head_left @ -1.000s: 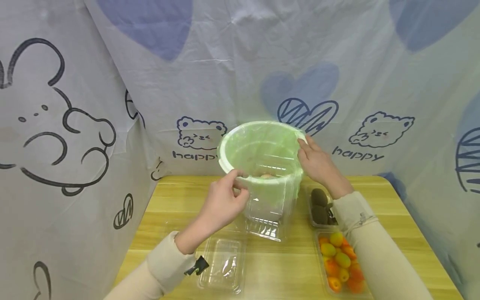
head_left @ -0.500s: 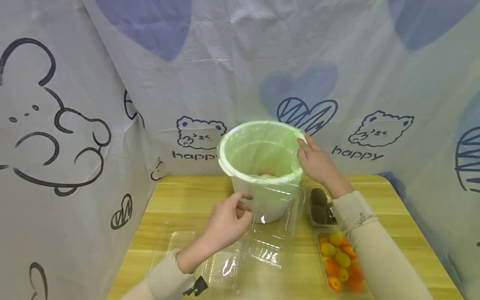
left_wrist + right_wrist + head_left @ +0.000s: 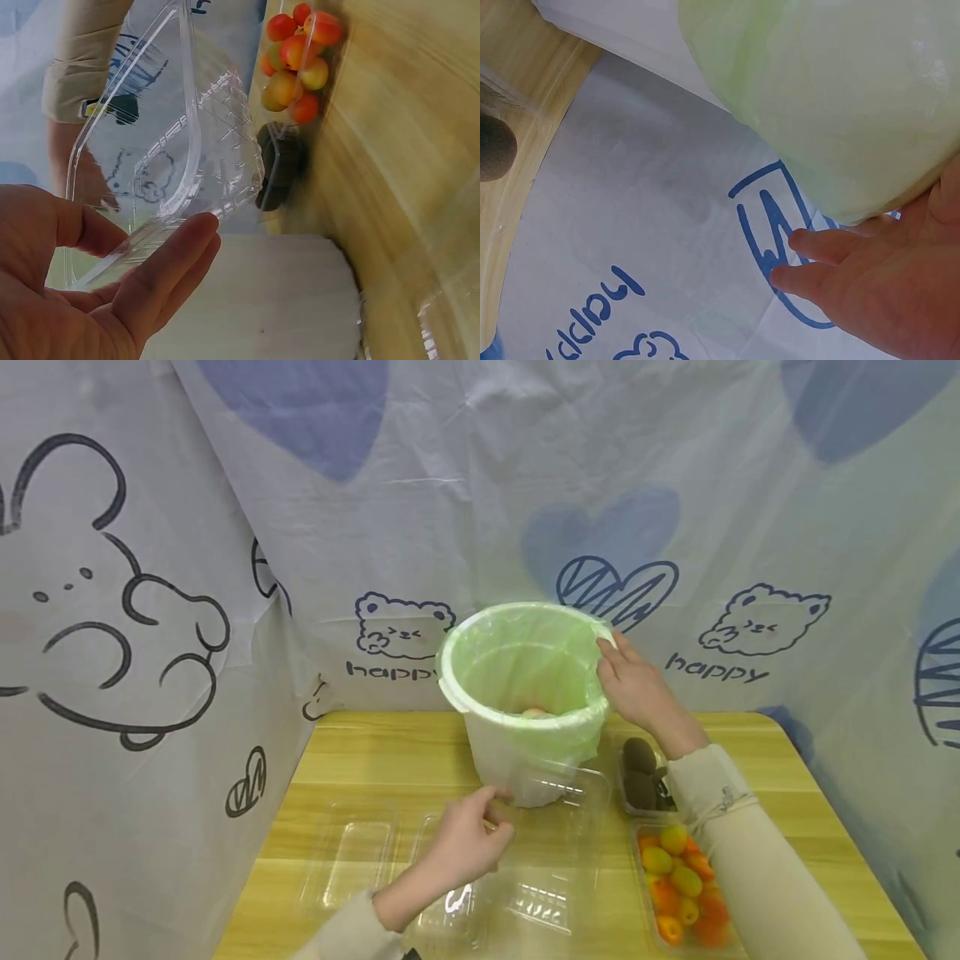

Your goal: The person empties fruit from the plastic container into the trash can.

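Note:
My left hand (image 3: 465, 839) pinches the edge of a clear plastic clamshell box (image 3: 191, 142), tilted over the table in front of the bin. Nothing shows inside the box. My right hand (image 3: 641, 689) holds the rim of a white bin (image 3: 495, 752) lined with a pale green bag (image 3: 517, 668). In the right wrist view, two fingers of this hand extend along the outside of the bag, while the rest is partly hidden. A small pinkish round thing (image 3: 536, 713) shows low inside the bin.
Two clear plastic boxes (image 3: 358, 860) lie at the left front of the table (image 3: 795, 843). On the right stand a box of dark brown oval fruit (image 3: 640, 772) and a box of orange and yellow fruit (image 3: 682, 881). Printed cloth walls (image 3: 480, 527) enclose the back and sides.
My left hand has lowered the clear box from the bin's rim down and toward the table front. The right hand stays at the bin's rim.

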The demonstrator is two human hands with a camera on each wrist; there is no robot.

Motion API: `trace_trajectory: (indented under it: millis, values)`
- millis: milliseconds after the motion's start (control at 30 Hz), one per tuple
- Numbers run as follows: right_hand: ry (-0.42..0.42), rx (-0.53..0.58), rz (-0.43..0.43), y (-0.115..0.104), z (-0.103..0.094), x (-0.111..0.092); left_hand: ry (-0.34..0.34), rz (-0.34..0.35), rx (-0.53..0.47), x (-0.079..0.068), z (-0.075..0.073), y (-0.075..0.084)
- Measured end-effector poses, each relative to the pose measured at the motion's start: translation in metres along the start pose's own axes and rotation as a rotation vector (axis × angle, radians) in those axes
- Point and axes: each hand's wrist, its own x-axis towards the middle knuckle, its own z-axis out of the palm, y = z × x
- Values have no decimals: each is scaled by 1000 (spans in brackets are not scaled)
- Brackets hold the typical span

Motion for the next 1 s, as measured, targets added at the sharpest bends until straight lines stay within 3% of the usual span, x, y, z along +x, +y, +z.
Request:
trace_trajectory:
  millis: [300,733,1000]
  values:
    - [1,-1,0,1,1,1,-56,-73,-83,2,18,-29]
    - [9,6,-1,2,2,1,-32,-162,-120,0,41,-65]
    - [13,4,-2,3,2,2,-18,-185,-124,-2,56,-75]
